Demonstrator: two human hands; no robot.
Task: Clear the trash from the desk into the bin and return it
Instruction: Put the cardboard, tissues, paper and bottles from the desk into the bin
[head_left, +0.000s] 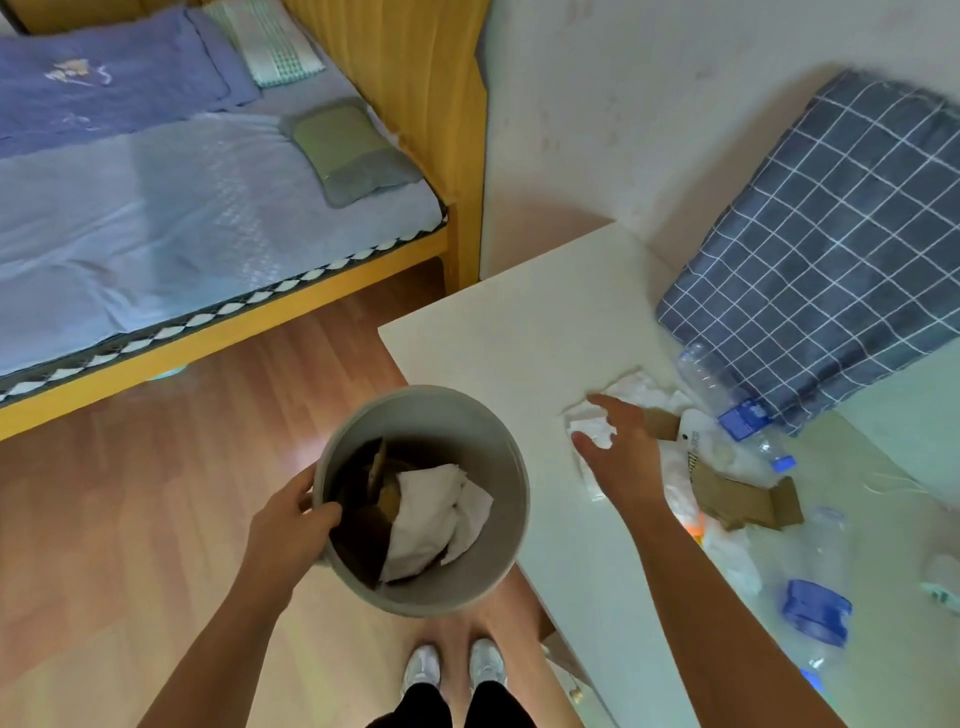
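My left hand (291, 514) grips the bin (421, 499) by its rim, thumb inside, holding it just below the tabletop (498, 332) edge. My right hand (618, 457) is spread wide, empty, over the crumpled tissue (631, 395). I'd rake that tissue toward the edge with the bin tucked close under it. Cardboard (737, 501) and plastic bottles (727, 400) wait beyond; paper and cardboard are already inside the bin.

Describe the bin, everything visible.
The bin is a round, grey, plastic-looking pail, open-topped with no lid. It is tilted so its mouth faces the camera, held off the floor beside the desk edge. The left hand grips its left rim, thumb inside. Inside lie brown cardboard pieces and crumpled white paper, filling it partway.
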